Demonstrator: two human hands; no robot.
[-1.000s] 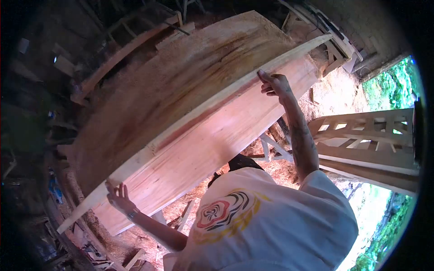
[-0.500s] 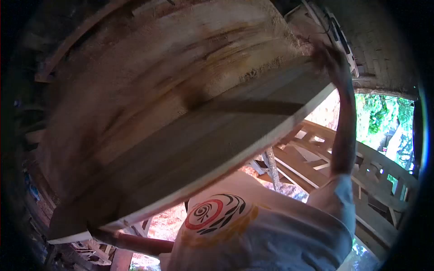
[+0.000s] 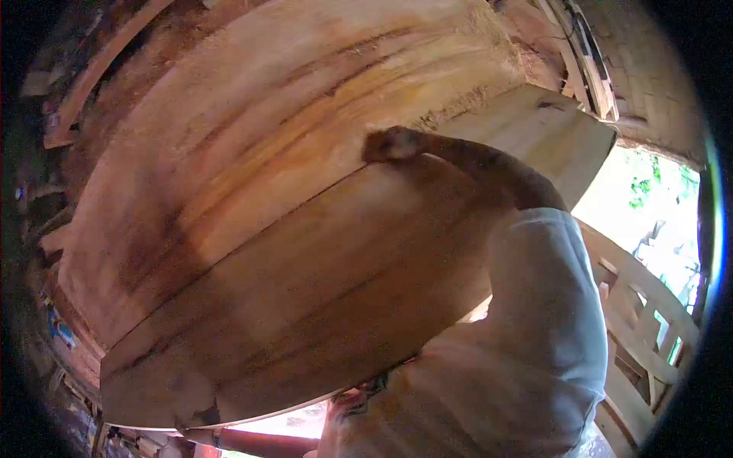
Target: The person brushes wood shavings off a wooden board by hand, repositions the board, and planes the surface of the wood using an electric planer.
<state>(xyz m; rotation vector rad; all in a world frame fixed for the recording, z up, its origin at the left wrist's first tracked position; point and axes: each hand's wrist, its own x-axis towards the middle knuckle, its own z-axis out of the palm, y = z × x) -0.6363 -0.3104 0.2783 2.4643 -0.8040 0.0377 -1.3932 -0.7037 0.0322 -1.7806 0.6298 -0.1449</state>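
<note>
A long, wide wooden board [image 3: 305, 252] lies across the view, its far edge along a dark seam with a larger wooden panel [image 3: 252, 145] streaked in orange and brown. My right hand [image 3: 393, 145] is over that seam, near the middle of the board. Motion blur smears its fingers, so their position is unclear. At the lower left, my left hand [image 3: 200, 421] grips the board's near edge, partly hidden in shadow.
Wood dust [image 3: 458, 107] lies along the seam at upper right. A slatted wooden frame [image 3: 634, 313] stands at right, near a bright opening with greenery. Timber strips [image 3: 584, 61] lean by the brick wall [image 3: 649, 91]. Scraps crowd the left side.
The board, tilted up before, now lies flatter against the panel. My right hand has left its right end and moved left to the seam. My left hand stays at the near edge.
</note>
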